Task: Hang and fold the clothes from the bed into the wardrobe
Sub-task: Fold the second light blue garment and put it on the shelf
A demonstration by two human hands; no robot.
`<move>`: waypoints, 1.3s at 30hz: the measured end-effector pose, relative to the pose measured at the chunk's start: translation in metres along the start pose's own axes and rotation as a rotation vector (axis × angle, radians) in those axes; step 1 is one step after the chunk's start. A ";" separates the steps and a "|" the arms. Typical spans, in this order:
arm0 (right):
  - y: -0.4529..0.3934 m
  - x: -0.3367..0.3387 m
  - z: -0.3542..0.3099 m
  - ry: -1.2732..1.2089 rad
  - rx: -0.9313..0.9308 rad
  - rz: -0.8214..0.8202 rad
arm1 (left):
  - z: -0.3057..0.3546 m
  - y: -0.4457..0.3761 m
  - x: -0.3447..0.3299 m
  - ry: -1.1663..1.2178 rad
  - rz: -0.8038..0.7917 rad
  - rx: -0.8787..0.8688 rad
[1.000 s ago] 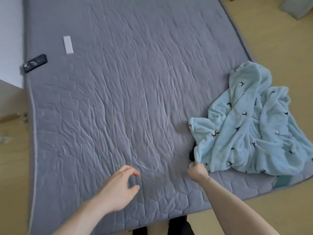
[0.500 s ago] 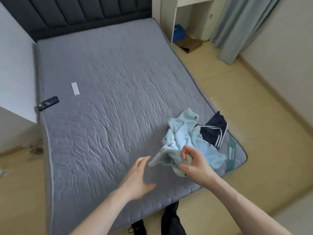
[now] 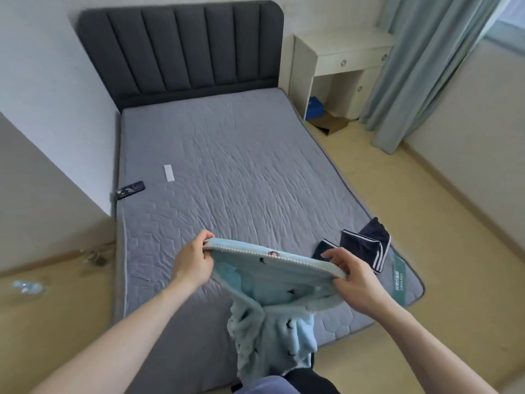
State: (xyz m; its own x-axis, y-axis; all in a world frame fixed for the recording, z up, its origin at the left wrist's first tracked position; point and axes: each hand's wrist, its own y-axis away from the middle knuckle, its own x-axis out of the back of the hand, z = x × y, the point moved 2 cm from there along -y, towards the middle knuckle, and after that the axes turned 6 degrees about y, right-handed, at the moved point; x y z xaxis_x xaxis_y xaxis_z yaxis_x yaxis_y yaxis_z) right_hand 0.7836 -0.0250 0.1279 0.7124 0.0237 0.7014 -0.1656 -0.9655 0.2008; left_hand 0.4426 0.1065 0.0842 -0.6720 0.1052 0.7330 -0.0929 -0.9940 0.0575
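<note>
Between both hands hangs the fluffy blue garment (image 3: 272, 282), left hand (image 3: 191, 261) and right hand (image 3: 353, 280) pinching its edge; navy shorts (image 3: 366, 247) past the right hand wait (nothing stored yet, I'd say).

A pale blue fleece garment (image 3: 272, 282) is seen, scattered with small dark bird-like marks and edged with a whitish trim. Navy shorts (image 3: 366, 247) with white stripes along the hems are shown near the right edge of the bed. The mattress cover (image 3: 241, 172) is grey, quilted in a hexagon pattern. A dark grey headboard (image 3: 181, 49) with vertical channels is shown. A teal label (image 3: 400, 280) is carried at the bed's near right corner.
</note>
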 end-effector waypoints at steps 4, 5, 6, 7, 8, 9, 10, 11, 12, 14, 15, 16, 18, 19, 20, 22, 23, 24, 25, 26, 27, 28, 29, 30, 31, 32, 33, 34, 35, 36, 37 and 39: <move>-0.019 -0.004 -0.014 0.184 0.025 0.014 | -0.003 -0.009 0.042 -0.076 0.026 -0.089; -0.027 0.000 -0.025 0.215 0.045 0.023 | -0.001 -0.014 0.053 -0.096 0.050 -0.107; -0.036 0.005 -0.037 0.230 0.070 0.037 | 0.004 -0.019 0.066 -0.108 0.081 -0.126; -0.045 0.012 -0.051 0.236 0.096 0.059 | 0.011 -0.026 0.079 -0.104 0.118 -0.140; -0.056 0.020 -0.068 0.237 0.121 0.094 | 0.020 -0.034 0.094 -0.089 0.162 -0.149; -0.067 0.029 -0.085 0.232 0.141 0.139 | 0.031 -0.043 0.109 -0.068 0.204 -0.152; -0.078 0.040 -0.104 0.212 0.155 0.187 | 0.044 -0.051 0.126 -0.045 0.249 -0.155; -0.088 0.050 -0.122 0.175 0.168 0.229 | 0.058 -0.059 0.143 -0.022 0.294 -0.153; -0.098 0.061 -0.140 0.125 0.183 0.266 | 0.072 -0.067 0.161 0.001 0.340 -0.150; -0.113 0.083 -0.174 0.035 0.231 0.338 | 0.101 -0.077 0.198 0.064 0.426 -0.154; -0.119 0.094 -0.190 0.008 0.267 0.380 | 0.115 -0.080 0.216 0.107 0.461 -0.167; -0.123 0.105 -0.205 -0.008 0.306 0.420 | 0.128 -0.082 0.233 0.151 0.487 -0.181; -0.126 0.123 -0.231 -0.036 0.390 0.489 | 0.149 -0.085 0.263 0.236 0.524 -0.212; -0.126 0.130 -0.242 -0.056 0.430 0.513 | 0.157 -0.085 0.275 0.255 0.545 -0.233; -0.125 0.137 -0.250 -0.076 0.464 0.531 | 0.163 -0.084 0.285 0.254 0.569 -0.257; -0.121 0.143 -0.257 -0.097 0.509 0.548 | 0.167 -0.080 0.294 0.255 0.596 -0.296; -0.120 0.142 -0.255 -0.090 0.524 0.544 | 0.166 -0.076 0.293 0.259 0.588 -0.312; -0.121 0.139 -0.251 -0.069 0.532 0.532 | 0.162 -0.072 0.289 0.259 0.578 -0.326; -0.122 0.133 -0.243 -0.038 0.529 0.515 | 0.155 -0.067 0.282 0.248 0.564 -0.332; -0.123 0.125 -0.232 -0.008 0.516 0.491 | 0.145 -0.062 0.271 0.228 0.540 -0.332; -0.125 0.114 -0.219 0.018 0.500 0.462 | 0.134 -0.057 0.258 0.205 0.502 -0.324; -0.126 0.102 -0.204 0.046 0.485 0.429 | 0.121 -0.053 0.242 0.183 0.451 -0.308; -0.126 0.089 -0.188 0.081 0.471 0.397 | 0.105 -0.049 0.225 0.159 0.396 -0.280; -0.127 0.074 -0.172 0.119 0.454 0.357 | 0.088 -0.046 0.207 0.127 0.336 -0.245; -0.127 0.057 -0.154 0.153 0.428 0.302 | 0.070 -0.043 0.186 0.088 0.272 -0.207; -0.128 0.040 -0.135 0.180 0.391 0.235 | 0.051 -0.040 0.164 0.047 0.202 -0.167; -0.129 0.021 -0.114 0.202 0.345 0.166 | 0.032 -0.037 0.141 0.009 0.130 -0.122; -0.131 0.003 -0.094 0.224 0.299 0.101 | 0.013 -0.034 0.118 -0.029 0.061 -0.076; -0.133 -0.017 -0.074 0.247 0.259 0.037 | -0.005 -0.031 0.094 -0.067 0.001 -0.031; -0.134 -0.037 -0.054 0.272 0.220 -0.028 | -0.024 -0.027 0.069 -0.103 -0.056 0.014; -0.136 -0.059 -0.034 0.298 0.183 -0.094 | -0.043 -0.023 0.044 -0.128 -0.110 0.059; -0.135 -0.100 0.005 0.357 0.109 -0.236 | -0.078 -0.010 -0.005 -0.162 -0.224 0.150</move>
State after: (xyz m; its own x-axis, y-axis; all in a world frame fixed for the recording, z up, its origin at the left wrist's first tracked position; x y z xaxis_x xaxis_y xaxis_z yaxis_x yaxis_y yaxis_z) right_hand 0.7379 0.1022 0.0276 0.4385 0.3164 0.8412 0.0595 -0.9441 0.3241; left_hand 0.3896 0.1182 0.0270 -0.5205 0.3280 0.7884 -0.1080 -0.9412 0.3202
